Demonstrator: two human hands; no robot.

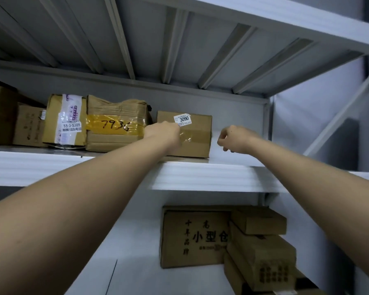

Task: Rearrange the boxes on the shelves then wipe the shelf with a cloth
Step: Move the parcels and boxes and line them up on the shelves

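Brown cardboard box [190, 135] with a white 3090 sticker and clear tape sits at the right end of five boxes on the white shelf [211, 177]. Left hand [164, 133] touches its front, fingers hidden so can't tell; right hand [235, 139] hovers beside it, loosely curled, empty.

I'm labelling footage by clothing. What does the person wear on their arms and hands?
Nothing shows: both forearms are bare for all their visible length, no sleeves in frame. The left hand and right hand have no gloves, and no watch, bracelet or ring is visible.
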